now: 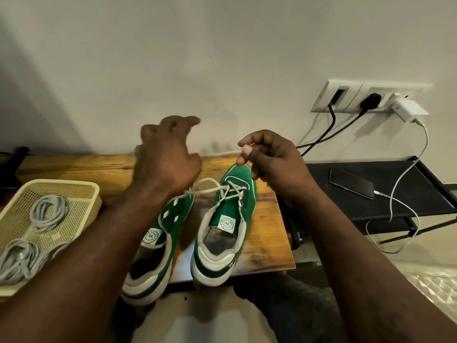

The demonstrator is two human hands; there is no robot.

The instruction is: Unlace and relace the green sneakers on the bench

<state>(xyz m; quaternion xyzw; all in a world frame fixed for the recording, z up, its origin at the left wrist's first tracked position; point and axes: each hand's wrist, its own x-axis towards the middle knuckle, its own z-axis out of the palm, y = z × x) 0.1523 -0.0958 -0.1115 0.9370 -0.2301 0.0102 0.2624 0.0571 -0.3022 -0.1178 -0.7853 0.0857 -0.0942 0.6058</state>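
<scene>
Two green sneakers with white soles stand side by side on the wooden bench (81, 167), toes toward the wall. The right sneaker (222, 226) has its white lace (210, 185) threaded only through the eyelets near the toe, and a loose loop runs left over the left sneaker (158, 246). My right hand (274, 164) is raised above the right sneaker's toe and pinches a lace end between thumb and fingertips. My left hand (168, 154) hovers above the left sneaker's toe, blurred, fingers loosely spread, with nothing seen in it. My left forearm hides part of the left sneaker.
A cream plastic basket (81, 191) with coiled grey cables sits on the bench's left end. Right of the bench is a black shelf (420, 194) carrying a phone (351, 183) on a white charging cable. Wall sockets with plugs (371, 100) are above it.
</scene>
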